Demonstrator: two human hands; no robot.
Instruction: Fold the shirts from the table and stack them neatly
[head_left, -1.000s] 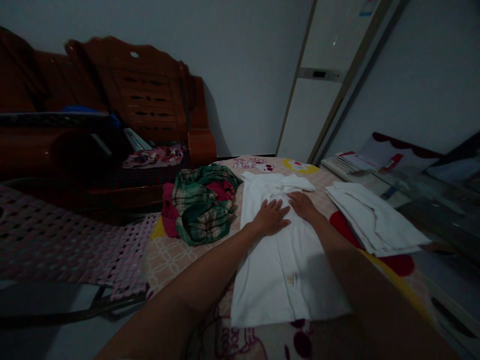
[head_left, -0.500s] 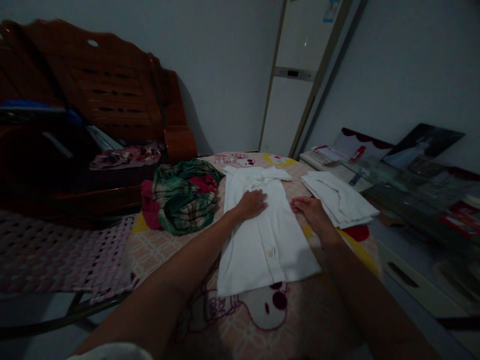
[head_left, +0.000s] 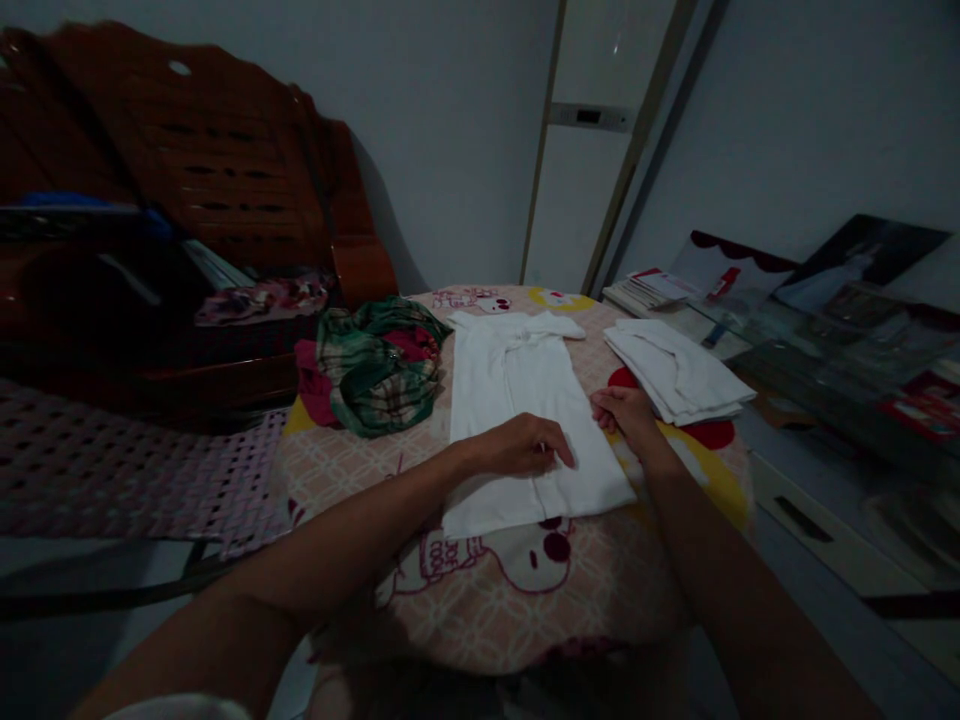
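A white shirt (head_left: 491,385) lies folded lengthwise on the round table, its collar end away from me and its button strip running down the middle. Over its lower half is my left hand (head_left: 525,445), the fingers bent and apart, the index finger pointing down at the cloth. My right hand (head_left: 626,412) is closed beside the shirt's right edge, fingers curled in; no cloth shows in it. A stack of folded white clothes (head_left: 682,370) sits just beyond that hand. Left of the shirt lies a crumpled green plaid garment (head_left: 386,375) with dark pink cloth.
A patterned tablecloth (head_left: 480,625) covers the table. To the left stand a woven pink seat (head_left: 150,460) and a carved wooden bench (head_left: 225,170). On the right is a glass-topped cabinet (head_left: 810,350) bearing papers and a picture. A tall white appliance (head_left: 574,200) stands behind.
My left hand has moved down the shirt towards me, its flat fingers now bent. My right hand has shifted slightly along the shirt's edge and curled further. The view has tilted down a little.
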